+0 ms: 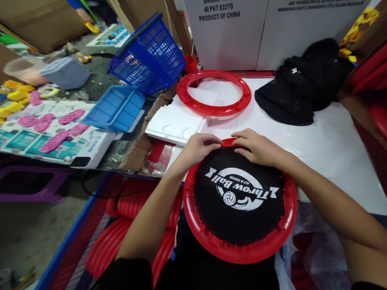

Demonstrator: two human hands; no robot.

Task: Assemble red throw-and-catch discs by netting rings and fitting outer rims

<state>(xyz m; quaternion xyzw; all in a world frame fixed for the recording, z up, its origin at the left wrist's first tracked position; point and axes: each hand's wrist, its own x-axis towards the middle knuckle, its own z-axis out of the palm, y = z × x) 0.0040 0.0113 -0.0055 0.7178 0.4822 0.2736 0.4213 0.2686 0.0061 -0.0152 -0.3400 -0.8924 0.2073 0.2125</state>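
A red plastic ring (243, 254) with black mesh (211, 217) stretched across it leans over my lap against the table's near edge. White print on the mesh reads "Throw Ball". At the far side of the ring, my left hand (201, 148) pinches the mesh edge by the rim, thumb and fingers together. My right hand (255, 147) is beside it, fingers bent over the same stretch of rim and mesh; its fingertips press at the edge. Further back lies a second red ring (222, 109) without mesh, partly on a white foam sheet (172, 123).
A pile of black fabric (302, 86) lies at the right of the white table (326, 153). White cartons (226, 40) stand behind. To the left are a blue basket (148, 56), a blue tray (116, 108) and pink pieces (56, 141). Red rings (111, 241) are stacked below.
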